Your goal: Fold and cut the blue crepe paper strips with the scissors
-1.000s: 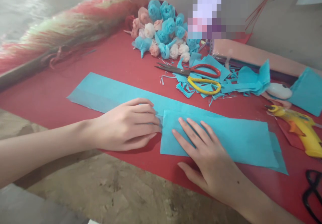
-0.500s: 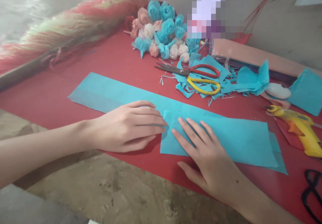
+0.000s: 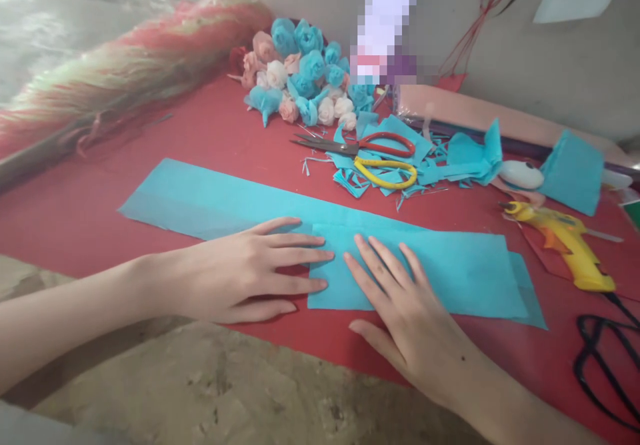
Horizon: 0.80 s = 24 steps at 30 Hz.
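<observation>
Two overlapping pieces of blue paper lie flat on the red tabletop. The long blue strip (image 3: 200, 188) stretches to the left, while a shorter blue sheet (image 3: 465, 265) covers its right part. Spread over that sheet, the fingers of my right hand (image 3: 405, 305) press it down, thumb resting lower on the red surface. My left hand (image 3: 250, 272) lies palm down across the long strip, its fingertips on the left edge of the shorter sheet. Both hands have fingers outstretched, with nothing gripped.
Scissors (image 3: 360, 148) with red and yellow handles lie on blue paper scraps (image 3: 430, 165). Behind are blue, pink and white paper roses (image 3: 310, 65). A yellow glue gun (image 3: 570, 238) with a black cord (image 3: 595, 358) lies right; a fringed red-and-cream bundle (image 3: 130, 52) lies at the back left.
My left hand's fingers have spread wider and straightened onto the shorter sheet's edge. My right hand stays on the sheet. The whole view has shifted slightly, bringing more of the right side into sight.
</observation>
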Motion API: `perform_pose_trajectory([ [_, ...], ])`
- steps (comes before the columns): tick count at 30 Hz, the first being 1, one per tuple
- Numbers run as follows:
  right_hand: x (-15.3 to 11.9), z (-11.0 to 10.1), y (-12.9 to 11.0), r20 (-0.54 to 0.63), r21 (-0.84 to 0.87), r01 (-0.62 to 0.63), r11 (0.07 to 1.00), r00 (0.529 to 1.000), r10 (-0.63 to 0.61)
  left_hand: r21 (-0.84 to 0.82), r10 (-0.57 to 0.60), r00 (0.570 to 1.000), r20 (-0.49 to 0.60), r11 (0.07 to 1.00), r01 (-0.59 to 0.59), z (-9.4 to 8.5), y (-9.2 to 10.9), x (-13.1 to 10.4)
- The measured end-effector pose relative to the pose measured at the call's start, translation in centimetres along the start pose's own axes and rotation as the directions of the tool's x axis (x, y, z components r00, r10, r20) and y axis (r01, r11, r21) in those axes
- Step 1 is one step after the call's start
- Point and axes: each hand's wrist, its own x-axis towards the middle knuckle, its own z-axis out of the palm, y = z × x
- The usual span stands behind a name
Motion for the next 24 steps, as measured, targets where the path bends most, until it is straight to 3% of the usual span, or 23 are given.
perform_pose_trajectory([
  [9,-3.4,0.5,2.1,0.010,-0.049,-0.203,0.978,0.979,0.203,0.022,-0.011,1.000,-0.025,1.000,0.011,0.1,-0.1,0.0],
  [24,-8.2,1.0,5.6,-0.052,-0.164,-0.363,0.917,0.932,0.360,0.003,-0.052,0.997,-0.057,0.999,0.052,0.4,0.0,0.0],
])
